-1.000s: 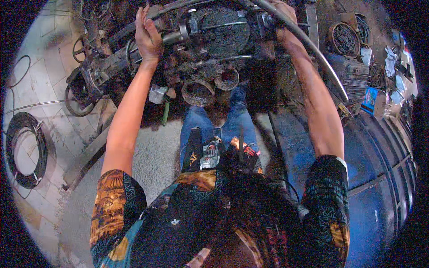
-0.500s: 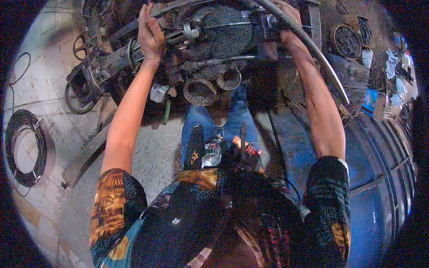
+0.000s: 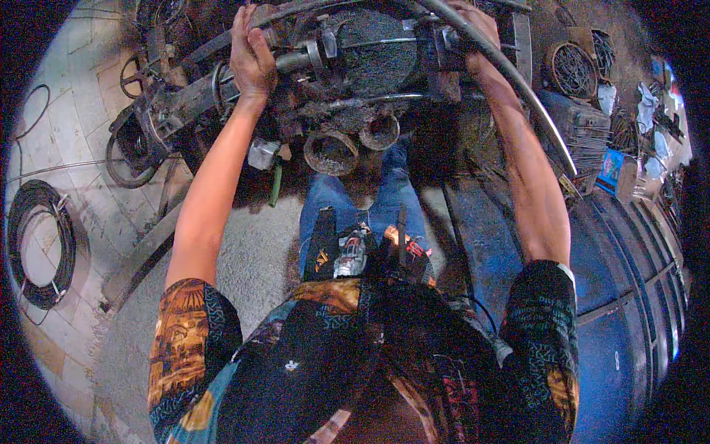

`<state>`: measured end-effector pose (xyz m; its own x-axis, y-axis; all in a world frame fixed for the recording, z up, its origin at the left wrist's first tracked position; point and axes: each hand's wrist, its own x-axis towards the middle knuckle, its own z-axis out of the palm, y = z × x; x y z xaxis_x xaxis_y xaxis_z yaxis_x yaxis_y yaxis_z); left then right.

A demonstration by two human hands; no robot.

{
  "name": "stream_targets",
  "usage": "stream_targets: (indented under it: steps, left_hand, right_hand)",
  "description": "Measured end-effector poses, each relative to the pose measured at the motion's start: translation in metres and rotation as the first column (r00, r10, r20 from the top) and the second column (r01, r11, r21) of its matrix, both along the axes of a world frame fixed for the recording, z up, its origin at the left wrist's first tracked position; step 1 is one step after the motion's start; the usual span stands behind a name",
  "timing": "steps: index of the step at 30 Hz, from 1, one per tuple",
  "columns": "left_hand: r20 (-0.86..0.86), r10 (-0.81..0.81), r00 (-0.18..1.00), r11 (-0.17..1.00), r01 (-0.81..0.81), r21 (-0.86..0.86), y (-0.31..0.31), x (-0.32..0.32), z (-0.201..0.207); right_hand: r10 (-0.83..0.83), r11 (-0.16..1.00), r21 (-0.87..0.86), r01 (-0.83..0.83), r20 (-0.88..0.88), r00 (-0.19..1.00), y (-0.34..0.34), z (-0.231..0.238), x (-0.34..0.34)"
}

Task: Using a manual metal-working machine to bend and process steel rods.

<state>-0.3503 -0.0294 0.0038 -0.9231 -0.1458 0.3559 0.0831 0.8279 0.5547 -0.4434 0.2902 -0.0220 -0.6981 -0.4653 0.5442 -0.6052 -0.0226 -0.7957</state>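
Left hand (image 3: 251, 55), right hand (image 3: 473, 26) — both gripping rusty engine block (image 3: 362, 66).

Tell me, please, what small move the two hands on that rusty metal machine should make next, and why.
Probably a firmer grip before any pull or lift. The left hand lies over a grey metal pipe of the rusty metal machine, and the right hand rests near a long curved dark bar. Both arms are stretched far forward, so closing the hands securely first seems wise.
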Motion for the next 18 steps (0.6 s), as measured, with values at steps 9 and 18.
stream_targets:
  steps: [9, 18]
  left_hand:
    - [-0.012, -0.019, 1.000, 0.993, 0.020, 0.119, -0.001, -0.001, -0.003]
    - [-0.052, -0.067, 0.996, 0.997, 0.068, 0.026, -0.006, 0.000, -0.001]
  right_hand:
    - [-0.368, 0.925, 0.141, 0.352, 0.560, 0.743, -0.002, -0.029, 0.008]
    - [-0.132, 0.991, 0.038, 0.130, 0.468, 0.874, -0.002, -0.012, 0.003]
